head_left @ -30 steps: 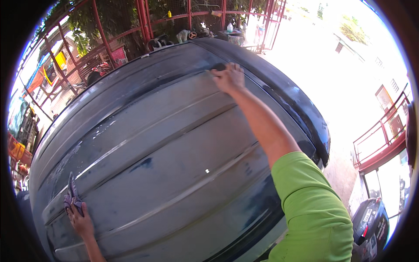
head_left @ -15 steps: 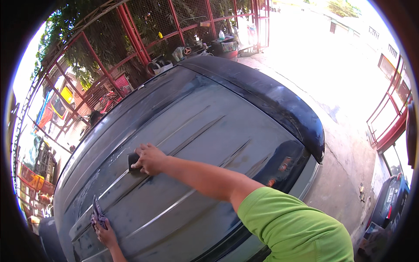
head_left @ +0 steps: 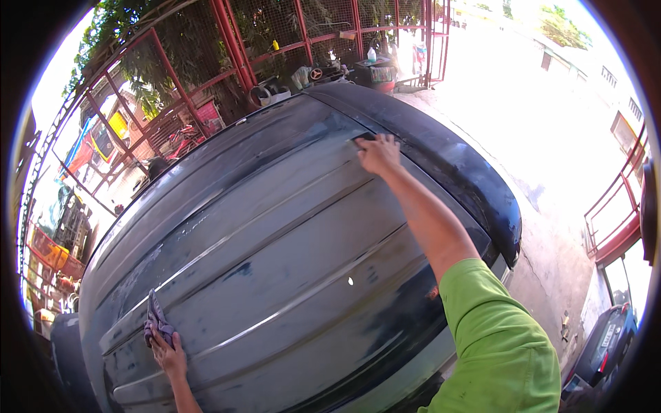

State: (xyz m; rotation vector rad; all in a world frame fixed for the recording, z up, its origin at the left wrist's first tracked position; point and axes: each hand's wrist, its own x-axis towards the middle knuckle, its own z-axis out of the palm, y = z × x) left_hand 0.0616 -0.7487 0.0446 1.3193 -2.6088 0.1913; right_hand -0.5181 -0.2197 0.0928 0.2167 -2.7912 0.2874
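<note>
A large ribbed vehicle roof [head_left: 289, 261], dull grey with dark patches, fills the middle below me. My right hand [head_left: 379, 155], at the end of my outstretched arm in a green sleeve, grips a dark block [head_left: 364, 138] against the roof's far upper-right part, beside the seam; the block is mostly hidden by my fingers. My left hand [head_left: 169, 352] rests at the lower left, fingers on a bunched purple cloth [head_left: 154, 315] lying along a raised rib.
Beyond the roof stand red mesh fencing [head_left: 239, 41] with trees behind, a bin [head_left: 383, 81] with a bottle on top, and assorted clutter. A sunlit concrete yard [head_left: 523, 124] runs along the right, with red railings [head_left: 609, 213] and a parked dark car [head_left: 600, 347].
My right hand swept down-left along the ribs half a second ago and is now back at the far upper-right with the block. My left hand stays with the cloth.
</note>
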